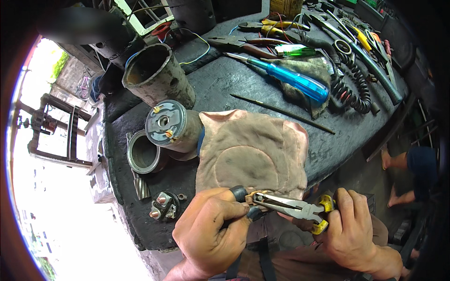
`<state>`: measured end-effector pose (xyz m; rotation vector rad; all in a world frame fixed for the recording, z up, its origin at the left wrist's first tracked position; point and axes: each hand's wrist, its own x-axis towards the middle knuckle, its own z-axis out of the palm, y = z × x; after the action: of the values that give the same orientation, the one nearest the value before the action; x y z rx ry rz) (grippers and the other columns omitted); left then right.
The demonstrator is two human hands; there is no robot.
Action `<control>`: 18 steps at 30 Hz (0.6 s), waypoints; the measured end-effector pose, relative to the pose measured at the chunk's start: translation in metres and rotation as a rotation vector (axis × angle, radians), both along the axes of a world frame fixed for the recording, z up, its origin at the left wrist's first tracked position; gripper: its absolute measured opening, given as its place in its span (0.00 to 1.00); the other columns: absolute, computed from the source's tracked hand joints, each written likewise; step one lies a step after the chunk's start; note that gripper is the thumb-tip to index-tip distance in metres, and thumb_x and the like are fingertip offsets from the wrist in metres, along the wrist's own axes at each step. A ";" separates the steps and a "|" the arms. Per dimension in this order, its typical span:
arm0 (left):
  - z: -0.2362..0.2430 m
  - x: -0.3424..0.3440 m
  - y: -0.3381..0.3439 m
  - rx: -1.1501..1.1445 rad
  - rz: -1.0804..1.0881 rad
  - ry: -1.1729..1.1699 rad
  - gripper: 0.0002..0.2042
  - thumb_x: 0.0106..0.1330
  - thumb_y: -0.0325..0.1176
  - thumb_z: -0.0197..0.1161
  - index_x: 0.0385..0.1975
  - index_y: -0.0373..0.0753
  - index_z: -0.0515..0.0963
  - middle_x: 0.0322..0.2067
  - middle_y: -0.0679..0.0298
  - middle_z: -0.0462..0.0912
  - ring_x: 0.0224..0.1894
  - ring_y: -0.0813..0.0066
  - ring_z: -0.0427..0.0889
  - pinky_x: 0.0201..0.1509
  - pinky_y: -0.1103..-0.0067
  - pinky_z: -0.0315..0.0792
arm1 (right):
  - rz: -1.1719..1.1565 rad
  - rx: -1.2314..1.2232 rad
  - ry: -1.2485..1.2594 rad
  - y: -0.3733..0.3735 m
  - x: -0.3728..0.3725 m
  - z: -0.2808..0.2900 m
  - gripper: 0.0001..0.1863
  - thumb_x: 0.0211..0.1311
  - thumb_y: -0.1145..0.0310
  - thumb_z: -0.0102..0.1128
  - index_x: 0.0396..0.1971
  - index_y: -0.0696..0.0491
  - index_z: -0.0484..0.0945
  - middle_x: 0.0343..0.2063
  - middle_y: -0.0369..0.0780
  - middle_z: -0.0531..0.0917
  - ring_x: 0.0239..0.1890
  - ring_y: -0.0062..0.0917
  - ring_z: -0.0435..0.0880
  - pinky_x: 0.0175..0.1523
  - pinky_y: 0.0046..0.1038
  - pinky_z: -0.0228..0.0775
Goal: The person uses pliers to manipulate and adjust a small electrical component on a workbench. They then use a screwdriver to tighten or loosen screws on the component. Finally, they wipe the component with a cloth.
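Near the table's front edge, my left hand (pixel 211 229) is closed, pinching a small black part (pixel 239 193) with brass-coloured bits. My right hand (pixel 349 229) grips long-nosed pliers (pixel 300 209) by their yellow handles. The pliers point left, with their tips at the brass-coloured bits beside my left fingertips. Whether the jaws clamp them I cannot tell. Just beyond my hands lies a stained, folded pinkish cloth (pixel 251 150). Left of it stands a metal cylinder (pixel 165 124) with a round grey end plate and copper-coloured tabs on top.
A metal ring (pixel 143 152), a small gear shaft (pixel 140 186) and a round terminal piece with copper studs (pixel 164 206) lie at left. Behind stands a hollow metal housing (pixel 157 75). A blue screwdriver (pixel 297 80), a thin rod (pixel 283 114) and a coiled black cable (pixel 356 89) lie beyond the cloth.
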<state>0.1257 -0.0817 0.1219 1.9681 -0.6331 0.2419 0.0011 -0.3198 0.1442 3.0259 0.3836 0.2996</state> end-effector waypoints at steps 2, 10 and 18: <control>0.000 -0.001 -0.001 -0.033 0.031 0.043 0.14 0.50 0.08 0.71 0.33 0.30 0.79 0.38 0.51 0.90 0.38 0.76 0.89 0.41 0.81 0.83 | 0.019 0.057 0.020 -0.004 0.001 -0.003 0.22 0.43 0.66 0.69 0.32 0.67 0.73 0.48 0.63 0.78 0.45 0.55 0.81 0.46 0.49 0.77; 0.009 -0.006 -0.008 -0.073 0.123 0.185 0.13 0.52 0.09 0.70 0.35 0.30 0.83 0.36 0.57 0.88 0.37 0.79 0.86 0.40 0.83 0.80 | -0.003 0.187 -0.001 -0.003 0.005 -0.006 0.13 0.47 0.70 0.64 0.27 0.63 0.73 0.45 0.59 0.81 0.43 0.47 0.82 0.42 0.46 0.74; 0.001 0.000 0.000 -0.088 0.005 0.151 0.13 0.54 0.04 0.65 0.36 0.27 0.82 0.38 0.53 0.88 0.38 0.74 0.90 0.43 0.80 0.86 | -0.015 0.145 -0.057 -0.005 0.006 -0.010 0.13 0.54 0.68 0.66 0.29 0.62 0.74 0.48 0.59 0.82 0.44 0.47 0.82 0.46 0.46 0.75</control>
<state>0.1254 -0.0821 0.1233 1.8834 -0.5109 0.1204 0.0074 -0.3250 0.1343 3.1511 0.3489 0.4303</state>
